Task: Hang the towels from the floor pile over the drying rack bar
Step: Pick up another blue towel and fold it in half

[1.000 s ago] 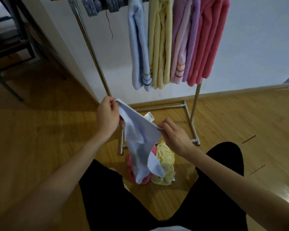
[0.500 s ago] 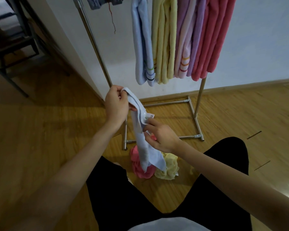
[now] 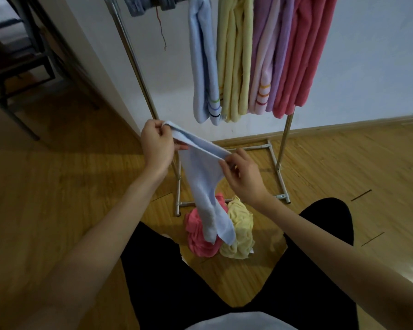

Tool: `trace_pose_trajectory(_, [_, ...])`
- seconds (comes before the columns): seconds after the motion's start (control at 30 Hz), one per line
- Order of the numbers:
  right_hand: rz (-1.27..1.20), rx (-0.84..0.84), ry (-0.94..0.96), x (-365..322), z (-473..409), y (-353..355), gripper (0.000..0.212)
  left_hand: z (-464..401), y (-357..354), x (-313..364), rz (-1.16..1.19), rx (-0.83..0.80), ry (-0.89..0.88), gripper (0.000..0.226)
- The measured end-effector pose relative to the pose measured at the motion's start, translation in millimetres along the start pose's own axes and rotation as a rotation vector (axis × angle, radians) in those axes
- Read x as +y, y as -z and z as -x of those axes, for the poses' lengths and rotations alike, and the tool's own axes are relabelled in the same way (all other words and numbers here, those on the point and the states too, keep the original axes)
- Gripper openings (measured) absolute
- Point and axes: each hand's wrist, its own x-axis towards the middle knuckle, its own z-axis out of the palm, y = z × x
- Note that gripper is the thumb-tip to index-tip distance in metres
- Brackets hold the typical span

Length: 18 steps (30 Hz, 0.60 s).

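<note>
Now both hands (image 3: 157, 141) (image 3: 242, 177) on blue towel (image 3: 200, 182) top edge, w/ floor pile (image 3: 219, 236) below.

both bare forearms are reaching forward, converging ahead of the black-clad legs. the left hand (image 3: 156, 141) is sitting higher, fingers curled and pinching one end of a pale blue towel (image 3: 202, 177). the right hand (image 3: 242, 176) is pinching the towel's edge lower down, fingers bent.

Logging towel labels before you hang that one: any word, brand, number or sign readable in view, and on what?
No readable text anywhere in view.
Small white tag at the edge of the yellow towel in the floor pile: too small to show any print.
Light blue towel held by both hands: no label shows.
</note>
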Motion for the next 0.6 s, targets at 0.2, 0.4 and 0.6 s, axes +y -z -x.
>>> trace_pose_trajectory(0.2, [0.068, -0.073, 0.047, 10.3, -34.1, 29.4, 0.013, -2.5, 9.2, -11.1, -0.114, -0.067, 0.010, 0.009])
trace_pose_trajectory(0.4, [0.138, -0.187, 0.143, 6.6, -56.9, 49.3, 0.012, -4.2, 24.6, -16.5, -0.637, -0.103, -0.280, 0.010])
trace_pose_trajectory(0.6, [0.150, -0.205, 0.160, -5.4, -73.5, 71.4, 0.012, -14.1, 24.7, 8.1, -0.696, -0.054, -0.497, 0.014])
